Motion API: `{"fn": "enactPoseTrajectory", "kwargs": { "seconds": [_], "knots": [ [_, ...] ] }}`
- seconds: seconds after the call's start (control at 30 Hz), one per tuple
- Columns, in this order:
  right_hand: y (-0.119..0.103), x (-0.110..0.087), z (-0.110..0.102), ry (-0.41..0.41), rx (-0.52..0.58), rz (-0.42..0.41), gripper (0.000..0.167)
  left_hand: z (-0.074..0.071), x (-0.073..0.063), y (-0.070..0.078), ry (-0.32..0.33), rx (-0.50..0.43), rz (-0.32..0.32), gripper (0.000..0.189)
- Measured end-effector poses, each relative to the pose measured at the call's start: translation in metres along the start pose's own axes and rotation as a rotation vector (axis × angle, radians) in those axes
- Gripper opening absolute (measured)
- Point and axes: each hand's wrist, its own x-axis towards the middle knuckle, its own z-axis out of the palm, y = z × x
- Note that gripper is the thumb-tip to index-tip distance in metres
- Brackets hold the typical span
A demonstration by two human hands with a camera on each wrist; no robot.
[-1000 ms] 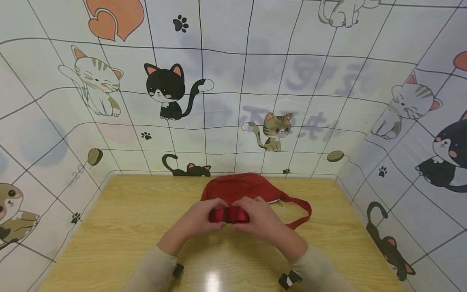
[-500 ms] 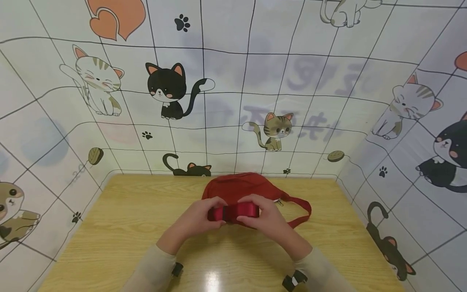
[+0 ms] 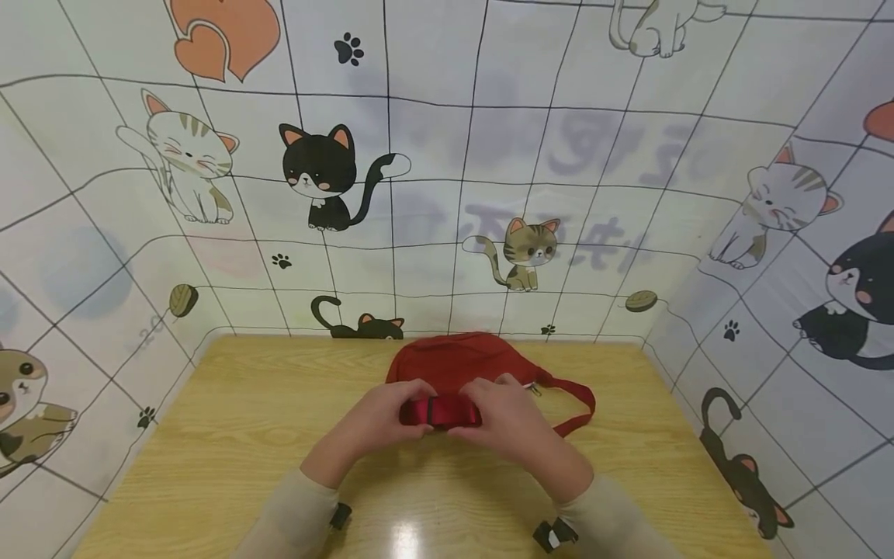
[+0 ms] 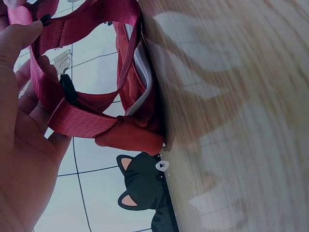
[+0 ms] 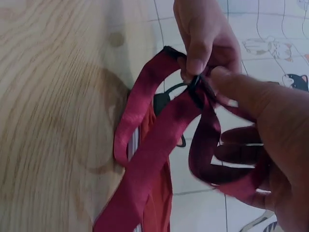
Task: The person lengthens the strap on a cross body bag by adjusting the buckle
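A red waist bag (image 3: 461, 361) lies at the back of the table, and its red webbing strap (image 3: 454, 411) is raised in front of it between both hands. My left hand (image 3: 387, 411) grips the strap on the left; in the right wrist view its thumb is at a black strap slider (image 5: 195, 92). My right hand (image 3: 506, 415) holds a loop of the strap on the right, fingers curled round it, as the right wrist view shows. Another black fitting (image 4: 67, 89) sits on the strap in the left wrist view. The bag's front is partly hidden behind my hands.
The other end of the bag's strap (image 3: 580, 400) curves over the table to the right, beside a small zip pull (image 3: 535, 389). A pale wooden table (image 3: 265, 435) spreads around. A cat-printed sheet (image 3: 433, 171) encloses it at the back and both sides.
My right hand moved right with its strap loop, away from my left hand, then came back left and closer. My left hand stays nearly in place. The bag lies still.
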Motion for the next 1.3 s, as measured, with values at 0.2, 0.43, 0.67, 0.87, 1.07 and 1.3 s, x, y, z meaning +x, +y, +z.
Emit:
{"fn": "enactPoseTrajectory", "kwargs": {
  "seconds": [0.2, 0.43, 0.67, 0.87, 1.07, 1.3],
  "knots": [
    [-0.01, 0.007, 0.005, -0.052, -0.013, 0.03, 0.048, 0.002, 0.0, -0.001, -0.004, 0.006, 0.01, 0.044],
    [0.001, 0.002, 0.008, 0.03, 0.147, 0.029, 0.041, 0.0, -0.001, 0.001, 0.006, -0.03, 0.002, 0.043],
    [0.029, -0.014, 0.011, 0.192, 0.433, 0.071, 0.03, -0.005, -0.005, -0.004, 0.034, -0.001, -0.038, 0.044],
    [0.047, -0.026, 0.019, 0.227, 0.62, 0.045, 0.035, -0.008, -0.006, -0.005, 0.041, -0.01, -0.029, 0.043],
    [0.062, -0.036, 0.027, 0.217, 0.59, -0.003, 0.04, -0.006, -0.005, -0.005, 0.033, -0.003, -0.037, 0.044],
    [0.093, -0.051, 0.035, 0.136, 0.502, 0.11, 0.029, -0.004, -0.005, -0.007, 0.03, 0.002, -0.05, 0.044]
  ]
}}
